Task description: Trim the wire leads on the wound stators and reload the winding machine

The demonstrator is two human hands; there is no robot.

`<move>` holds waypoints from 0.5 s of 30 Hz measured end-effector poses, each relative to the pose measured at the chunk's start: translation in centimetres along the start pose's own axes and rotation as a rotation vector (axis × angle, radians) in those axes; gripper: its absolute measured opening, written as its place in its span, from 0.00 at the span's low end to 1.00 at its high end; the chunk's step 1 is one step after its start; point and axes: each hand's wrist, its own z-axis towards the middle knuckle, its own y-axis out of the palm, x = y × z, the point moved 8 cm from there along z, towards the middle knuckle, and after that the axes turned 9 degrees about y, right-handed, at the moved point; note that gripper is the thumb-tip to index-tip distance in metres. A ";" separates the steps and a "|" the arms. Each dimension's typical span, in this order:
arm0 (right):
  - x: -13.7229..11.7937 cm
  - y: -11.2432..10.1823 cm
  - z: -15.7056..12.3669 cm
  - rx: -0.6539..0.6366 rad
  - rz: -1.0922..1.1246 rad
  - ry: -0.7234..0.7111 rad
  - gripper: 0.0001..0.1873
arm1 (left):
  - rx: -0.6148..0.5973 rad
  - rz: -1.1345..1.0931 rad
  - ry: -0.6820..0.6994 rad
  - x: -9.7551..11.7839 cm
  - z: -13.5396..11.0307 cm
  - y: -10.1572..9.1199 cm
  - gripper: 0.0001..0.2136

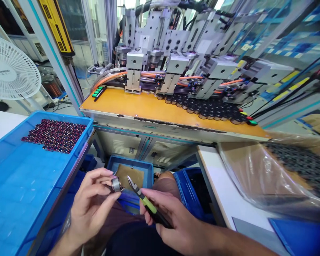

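Between the thumb and fingers of my left hand (92, 199) is a small round metal part (115, 184), dark at one end, with a thin wire or lead at its edge. My right hand (173, 217) grips a pair of cutting pliers (148, 205) with green and black handles. The plier jaws point up and left, a short way to the right of the metal part and apart from it. Below both hands is my lap, and a blue tray (152, 174) with a brown sheet in it sits beyond them, low down.
A machine (173, 64) with several metal stations stands on an orange worktop (117, 105), with rows of dark round parts (216, 108). At left, a large blue tray (16, 185) holds many small parts (58, 135). A plastic-lined box (256, 170) stands right; a white fan (13, 67) far left.
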 end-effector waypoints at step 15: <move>-2.0 1.2 0.3 -0.077 -0.008 0.025 0.36 | 0.077 -0.120 -0.027 -0.1 -1.1 -0.3 0.30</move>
